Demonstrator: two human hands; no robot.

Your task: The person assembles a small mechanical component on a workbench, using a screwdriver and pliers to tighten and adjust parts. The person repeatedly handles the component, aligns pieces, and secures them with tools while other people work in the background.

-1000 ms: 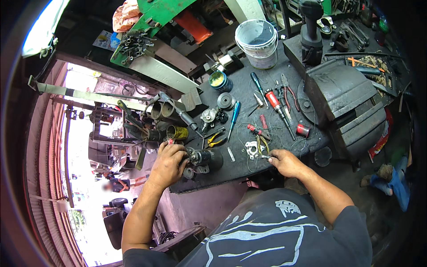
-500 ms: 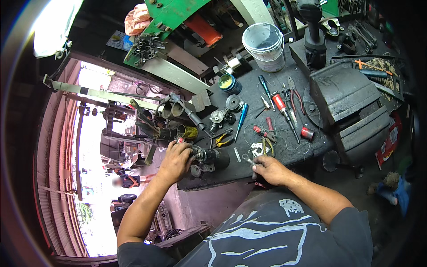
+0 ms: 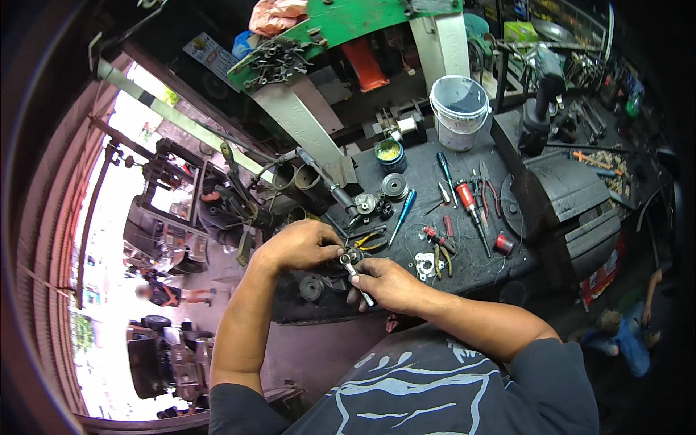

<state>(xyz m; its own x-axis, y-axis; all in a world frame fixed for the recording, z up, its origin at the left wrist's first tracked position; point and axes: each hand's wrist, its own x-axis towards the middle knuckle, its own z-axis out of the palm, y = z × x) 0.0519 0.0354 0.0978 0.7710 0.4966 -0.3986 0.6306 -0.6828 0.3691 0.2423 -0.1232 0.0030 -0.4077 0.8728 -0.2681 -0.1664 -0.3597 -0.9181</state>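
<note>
My right hand [image 3: 386, 284] grips a short silver ratchet wrench [image 3: 359, 281] by its handle, with the wrench's round head pointing away from me. Close against that head are the bent fingers of my left hand [image 3: 301, 245]; what they hold underneath is hidden. Below both hands lies a dark cylindrical motor-like part [image 3: 335, 283], mostly covered by them. Beside it, near the bench's front edge, is a dark round metal piece [image 3: 312, 288]. Yellow-handled pliers [image 3: 371, 239] rest just beyond my hands.
On the dark bench [image 3: 464, 290] lie a blue screwdriver [image 3: 403, 217], a red driver tool [image 3: 471, 206], a silver gasket-like plate [image 3: 426, 265] and a pulley [image 3: 394, 187]. A white bucket [image 3: 460, 119] and a grease tub [image 3: 390, 156] stand behind. A large vise [image 3: 565, 196] is at right.
My right hand has moved left with the wrench, bringing its head up to my left hand. My left hand has shifted and now bends over the motor-like part. The view has turned somewhat.
</note>
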